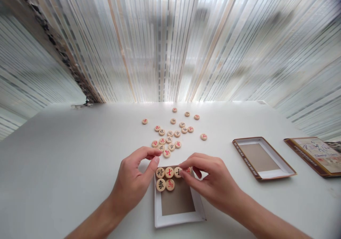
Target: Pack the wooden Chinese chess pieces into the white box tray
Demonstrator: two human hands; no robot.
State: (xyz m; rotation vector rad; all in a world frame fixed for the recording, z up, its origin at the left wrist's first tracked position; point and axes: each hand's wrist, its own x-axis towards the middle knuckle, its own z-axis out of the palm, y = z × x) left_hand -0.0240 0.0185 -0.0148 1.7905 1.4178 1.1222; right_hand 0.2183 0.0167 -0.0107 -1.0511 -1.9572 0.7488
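A shallow white-rimmed cardboard box (158, 210) lies in front of me, with round wooden Chinese chess pieces in its upper part. Among them are a black piece (160, 185), a red piece (170, 185) beside it, and a top row along the far wall. My right hand (206, 173) is over the box's far right corner, thumb and index finger at the edge of a black Chinese chess piece (177, 172) in that row. Its fingers partly cover a red piece at the row's end. My left hand (138, 169) hovers at the far left corner, fingers curved and apart, holding nothing visible.
Many loose chess pieces (170, 134) with red or black characters are scattered on the white table (80, 168) beyond the box. At the right lie another shallow box part (286, 175) and a printed box (317, 153). A string curtain (170, 47) hangs behind the table.
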